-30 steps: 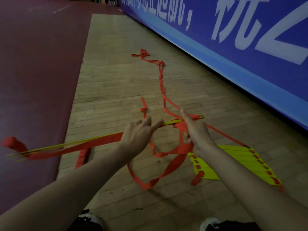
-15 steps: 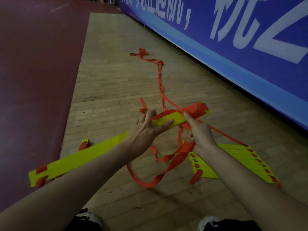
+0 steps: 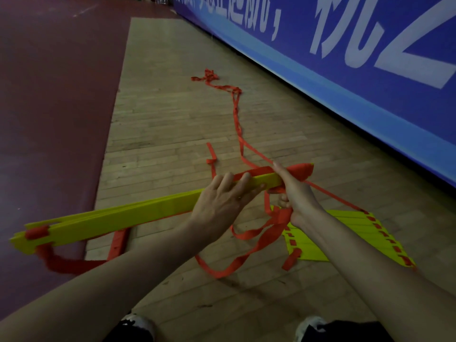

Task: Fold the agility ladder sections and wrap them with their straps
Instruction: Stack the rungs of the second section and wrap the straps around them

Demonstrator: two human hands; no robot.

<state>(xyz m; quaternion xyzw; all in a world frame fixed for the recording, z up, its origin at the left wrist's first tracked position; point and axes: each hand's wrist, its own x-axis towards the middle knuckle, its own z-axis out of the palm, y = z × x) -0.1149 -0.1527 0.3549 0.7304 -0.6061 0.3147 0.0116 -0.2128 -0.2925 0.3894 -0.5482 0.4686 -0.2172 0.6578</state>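
Left hand (image 3: pixel 222 206): fingers grasp the stacked yellow rungs (image 3: pixel 123 218) mid-length. Right hand (image 3: pixel 299 193): fingers clench the red strap (image 3: pixel 277 218), which I think wraps the stack's far end.

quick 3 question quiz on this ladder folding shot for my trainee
1. True or false: the yellow rung bundle lies flat on the wooden floor.
2. Which hand grips the bunched orange strap? A left hand B right hand C neither
3. Fill in: the folded ladder section on the floor lies on the person's ___ side.
Key: 1 false, it is held up off the floor. 2 B. 3 right.
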